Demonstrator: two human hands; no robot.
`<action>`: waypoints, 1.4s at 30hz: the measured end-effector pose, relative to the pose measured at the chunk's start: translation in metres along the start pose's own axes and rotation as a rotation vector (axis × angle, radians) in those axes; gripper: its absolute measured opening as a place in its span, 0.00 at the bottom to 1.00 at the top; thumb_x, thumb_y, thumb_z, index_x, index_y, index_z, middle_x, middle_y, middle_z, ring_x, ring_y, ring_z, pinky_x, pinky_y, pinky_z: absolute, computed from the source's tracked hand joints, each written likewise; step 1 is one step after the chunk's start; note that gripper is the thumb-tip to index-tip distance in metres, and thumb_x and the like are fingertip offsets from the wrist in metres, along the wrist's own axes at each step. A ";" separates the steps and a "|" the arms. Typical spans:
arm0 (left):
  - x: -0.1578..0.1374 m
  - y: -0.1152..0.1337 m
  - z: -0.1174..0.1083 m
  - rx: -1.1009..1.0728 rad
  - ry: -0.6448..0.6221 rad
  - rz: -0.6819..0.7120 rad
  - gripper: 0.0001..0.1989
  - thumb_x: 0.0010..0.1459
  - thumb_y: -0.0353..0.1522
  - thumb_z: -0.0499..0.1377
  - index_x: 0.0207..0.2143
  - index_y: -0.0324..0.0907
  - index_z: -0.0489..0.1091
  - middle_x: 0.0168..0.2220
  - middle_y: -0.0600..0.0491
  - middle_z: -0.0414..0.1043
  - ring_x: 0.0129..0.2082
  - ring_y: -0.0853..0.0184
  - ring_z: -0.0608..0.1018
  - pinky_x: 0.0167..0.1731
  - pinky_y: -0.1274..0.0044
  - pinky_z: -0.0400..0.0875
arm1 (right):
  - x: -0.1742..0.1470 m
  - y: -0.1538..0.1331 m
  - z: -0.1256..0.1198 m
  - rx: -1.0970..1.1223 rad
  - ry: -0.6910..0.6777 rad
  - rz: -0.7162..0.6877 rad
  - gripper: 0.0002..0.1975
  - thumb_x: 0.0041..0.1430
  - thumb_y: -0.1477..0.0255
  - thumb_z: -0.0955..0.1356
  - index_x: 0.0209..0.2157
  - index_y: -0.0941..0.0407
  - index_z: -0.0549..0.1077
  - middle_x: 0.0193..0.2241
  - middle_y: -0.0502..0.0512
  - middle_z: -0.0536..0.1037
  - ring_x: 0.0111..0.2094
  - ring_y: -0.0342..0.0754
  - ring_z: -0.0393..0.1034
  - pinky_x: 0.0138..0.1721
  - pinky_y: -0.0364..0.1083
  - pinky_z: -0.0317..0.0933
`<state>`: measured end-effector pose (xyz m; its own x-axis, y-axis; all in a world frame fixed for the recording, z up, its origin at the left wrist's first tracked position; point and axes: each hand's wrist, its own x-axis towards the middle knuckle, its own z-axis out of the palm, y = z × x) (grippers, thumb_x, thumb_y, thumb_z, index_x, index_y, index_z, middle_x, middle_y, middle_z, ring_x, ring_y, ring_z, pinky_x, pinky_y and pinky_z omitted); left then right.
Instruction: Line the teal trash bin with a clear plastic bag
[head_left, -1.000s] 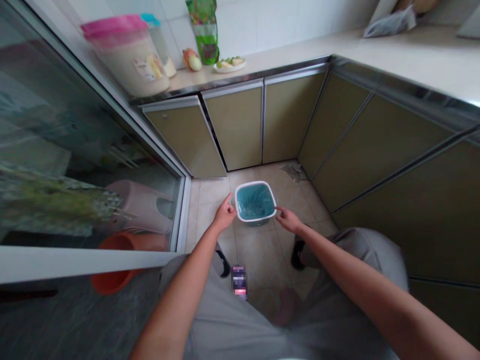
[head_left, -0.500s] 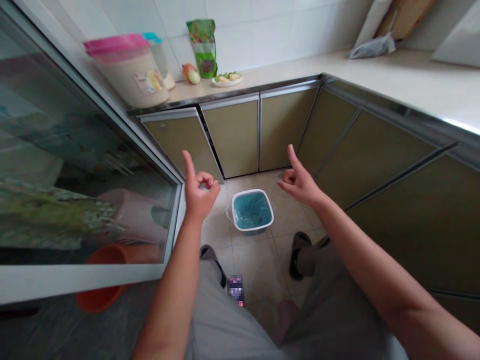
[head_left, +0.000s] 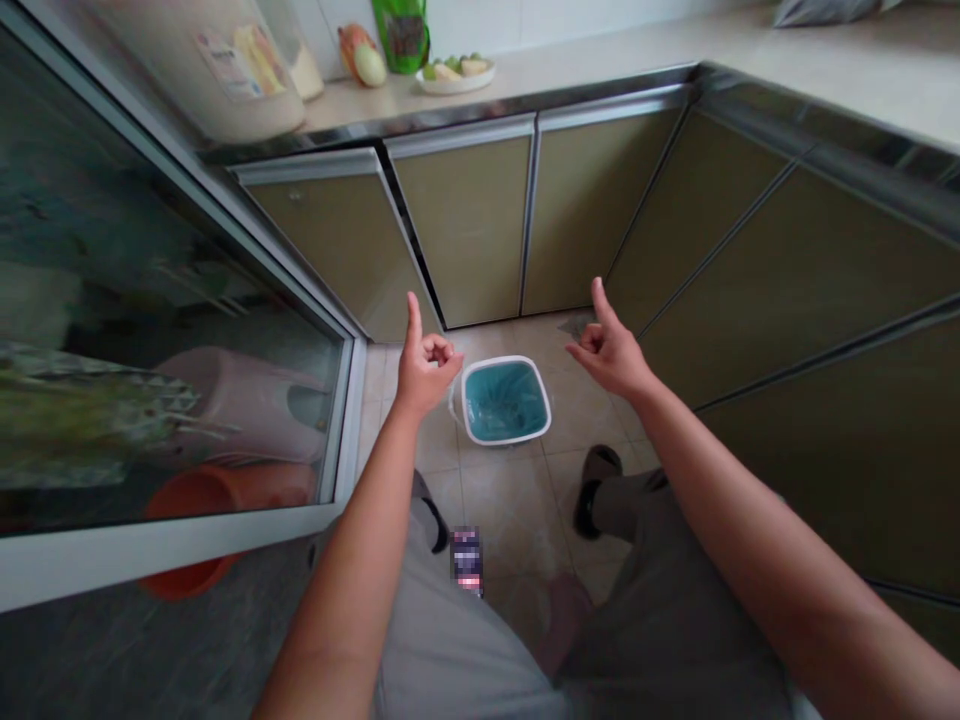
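Observation:
My left hand (head_left: 427, 365) is raised in the air, index finger pointing up, thumb stretched out, the other fingers curled; it holds nothing. Opposite it, my right hand (head_left: 609, 345) makes much the same sign, also with nothing in it. Between and below them a blue-green bucket (head_left: 469, 425) with a white rim stands on the tiled floor. A clear handle hangs at its left side. Neither hand touches the bucket; my left hand appears nearest its left edge.
Low cabinets (head_left: 461, 230) run under a counter (head_left: 585, 55) holding a plate of cut food (head_left: 456, 85), onions (head_left: 364, 58) and a large plastic container (head_left: 225, 60). A glass door (head_left: 225, 300) stands at left, an orange basin (head_left: 187, 575) behind it. A blurred dark item (head_left: 466, 560) lies near my feet.
The view has tilted down, so the counter sits higher in the picture. My left hand has shifted right, toward the bucket, and my right hand slightly right. Both keep their pose.

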<state>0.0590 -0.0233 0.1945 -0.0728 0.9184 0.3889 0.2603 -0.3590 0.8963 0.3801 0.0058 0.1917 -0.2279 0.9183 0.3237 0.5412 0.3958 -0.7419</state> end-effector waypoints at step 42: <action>-0.148 -0.128 0.003 0.759 -1.202 -0.670 0.42 0.59 0.42 0.63 0.73 0.49 0.54 0.62 0.40 0.71 0.60 0.48 0.76 0.56 0.64 0.70 | -0.073 0.091 0.143 -0.576 -0.957 0.148 0.23 0.64 0.76 0.62 0.55 0.48 0.79 0.56 0.58 0.78 0.54 0.57 0.75 0.50 0.49 0.67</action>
<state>0.0390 -0.1127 0.0220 0.3142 0.5923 -0.7419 0.9271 -0.0233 0.3740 0.3304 -0.0247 0.0163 -0.5234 0.6811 -0.5120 0.8510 0.4484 -0.2734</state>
